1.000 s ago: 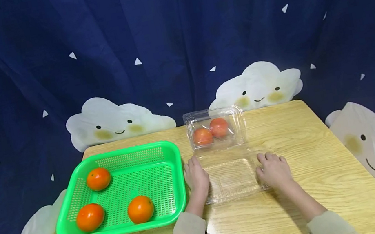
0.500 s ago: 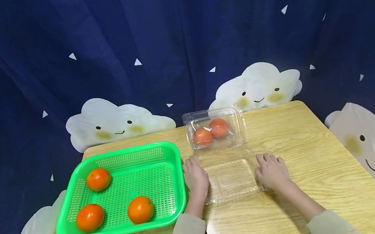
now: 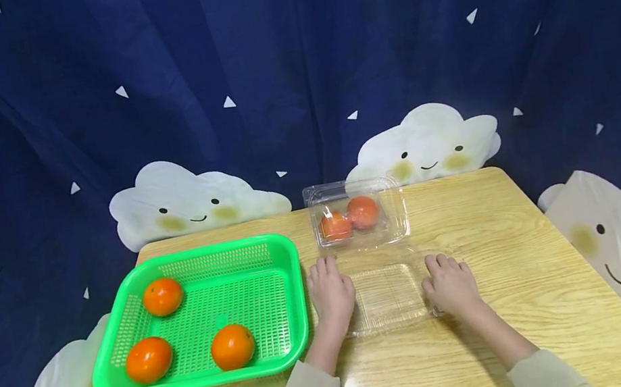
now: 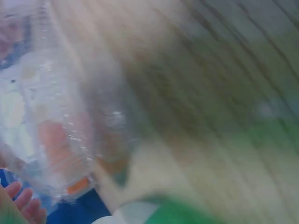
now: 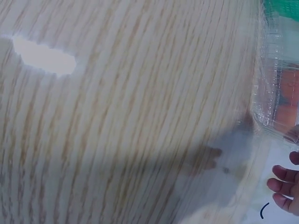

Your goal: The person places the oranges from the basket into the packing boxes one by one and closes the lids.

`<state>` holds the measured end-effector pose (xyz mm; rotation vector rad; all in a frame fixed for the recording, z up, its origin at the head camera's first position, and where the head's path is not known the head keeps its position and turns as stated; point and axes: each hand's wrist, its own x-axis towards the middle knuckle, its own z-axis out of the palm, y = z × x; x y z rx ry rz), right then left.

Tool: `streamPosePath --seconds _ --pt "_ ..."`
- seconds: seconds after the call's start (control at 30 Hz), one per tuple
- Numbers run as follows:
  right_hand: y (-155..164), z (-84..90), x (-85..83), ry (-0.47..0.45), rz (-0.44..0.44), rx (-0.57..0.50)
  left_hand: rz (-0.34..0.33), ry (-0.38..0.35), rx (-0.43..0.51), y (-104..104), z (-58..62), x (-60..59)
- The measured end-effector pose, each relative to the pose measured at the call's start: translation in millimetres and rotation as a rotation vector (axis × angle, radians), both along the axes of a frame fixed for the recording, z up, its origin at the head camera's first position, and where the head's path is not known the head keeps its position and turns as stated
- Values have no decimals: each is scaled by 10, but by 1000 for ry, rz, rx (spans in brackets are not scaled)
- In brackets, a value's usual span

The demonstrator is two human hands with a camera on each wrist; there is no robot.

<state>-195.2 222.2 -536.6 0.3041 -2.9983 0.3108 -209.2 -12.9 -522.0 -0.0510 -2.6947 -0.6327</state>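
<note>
A clear plastic clamshell box lies on the table between the two hands. Behind it, two round orange-red fruits show through clear plastic; whether this is the same box I cannot tell. My left hand rests at the box's left edge, fingers loosely bent. At the right edge my right hand touches the plastic with its thumb side. Relaxed fingers show in the left wrist view, and spread fingers in the right wrist view, with no object seen between them.
A green plastic basket stands on the left of the wooden table. It holds three orange fruits. A dark blue curtain with white clouds hangs behind the table.
My left hand has shifted slightly right, over the box's left edge. My right hand has barely moved. The fruits and basket look the same.
</note>
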Motion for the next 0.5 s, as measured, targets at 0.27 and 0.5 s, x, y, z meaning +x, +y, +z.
streamPosePath --seconds 0.27,0.5 --pt "-12 -8 2 -12 1 -16 -52 17 57 -45 231 169" --pt "-15 -10 -1 -10 -1 -20 -61 49 99 -209 379 291"
